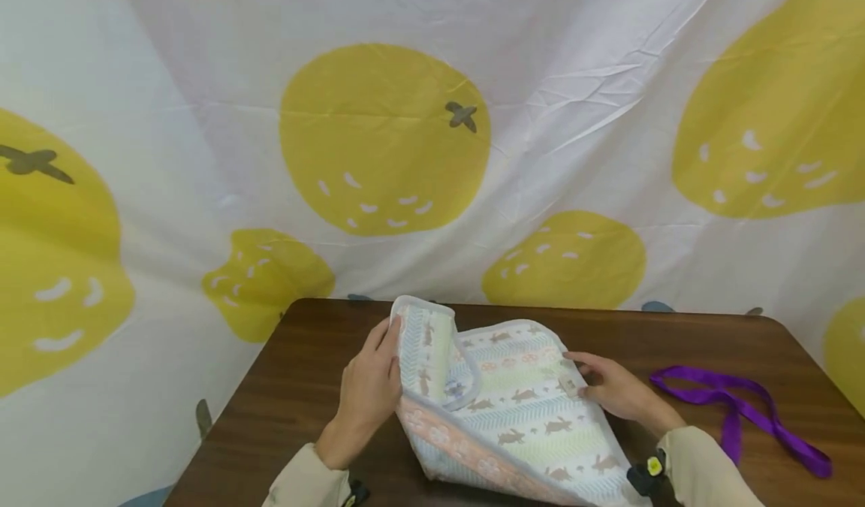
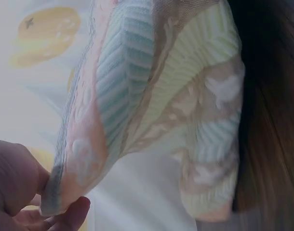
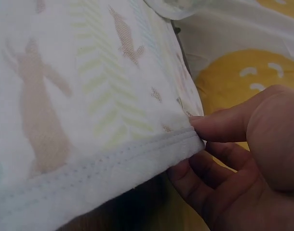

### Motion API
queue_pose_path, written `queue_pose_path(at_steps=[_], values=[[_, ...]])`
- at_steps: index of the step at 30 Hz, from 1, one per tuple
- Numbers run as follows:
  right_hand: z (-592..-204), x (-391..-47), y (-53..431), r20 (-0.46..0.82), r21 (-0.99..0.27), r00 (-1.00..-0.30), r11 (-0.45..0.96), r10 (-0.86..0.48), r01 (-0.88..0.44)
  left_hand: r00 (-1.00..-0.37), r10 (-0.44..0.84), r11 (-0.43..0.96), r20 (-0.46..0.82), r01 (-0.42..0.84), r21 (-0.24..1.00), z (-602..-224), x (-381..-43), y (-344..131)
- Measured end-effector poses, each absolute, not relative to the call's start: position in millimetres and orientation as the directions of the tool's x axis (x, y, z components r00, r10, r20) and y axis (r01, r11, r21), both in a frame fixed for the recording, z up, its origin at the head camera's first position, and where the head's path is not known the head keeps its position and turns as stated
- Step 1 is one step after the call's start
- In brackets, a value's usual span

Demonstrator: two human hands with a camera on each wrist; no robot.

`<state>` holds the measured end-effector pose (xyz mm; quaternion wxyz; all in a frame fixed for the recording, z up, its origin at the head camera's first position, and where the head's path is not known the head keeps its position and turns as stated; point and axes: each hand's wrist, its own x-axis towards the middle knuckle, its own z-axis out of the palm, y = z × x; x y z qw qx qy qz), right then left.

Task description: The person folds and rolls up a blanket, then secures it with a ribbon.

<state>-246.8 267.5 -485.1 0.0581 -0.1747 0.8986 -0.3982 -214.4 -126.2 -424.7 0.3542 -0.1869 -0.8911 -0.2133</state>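
Observation:
A thin towel (image 1: 534,420) with brown rabbits, pale stripes and a grey-white border is spread at an angle over the front of the table. My left hand (image 1: 368,387) pinches its left edge and holds that side raised, with a corner flopped over inward. In the left wrist view the towel's underside (image 2: 125,72) hangs down in folds from the fingers. On the other side, my right hand (image 1: 618,390) grips the right border between thumb and fingers. The right wrist view shows this stitched hem (image 3: 103,173) pinched close to a small tag.
To the right, a purple strap (image 1: 814,460) lies loosely looped on the dark wooden table (image 1: 304,372). Behind the table hangs a white curtain (image 1: 541,41) printed with yellow fruit.

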Motion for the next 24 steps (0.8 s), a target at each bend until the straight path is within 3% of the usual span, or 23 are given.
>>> queue_pose_path(at_steps=[5, 17, 24], values=[[-482, -242, 280, 0.025, -0.757, -0.917, 0.591, -0.398, -0.278, -0.693, 0.121, 0.822, 0.711, 0.471, 0.319, -424, -213, -144], [-479, -225, 328, 0.051, -0.701, -0.966, 0.680, -0.254, -0.216, -0.858, 0.014, 0.824, 0.514, 0.301, 0.480, -432, -207, -171], [-477, -209, 352, -0.024, -0.756, -0.976, 0.643, -0.216, -0.123, -0.962, 0.015, 0.863, 0.274, 0.150, 0.482, -440, -192, -185]])
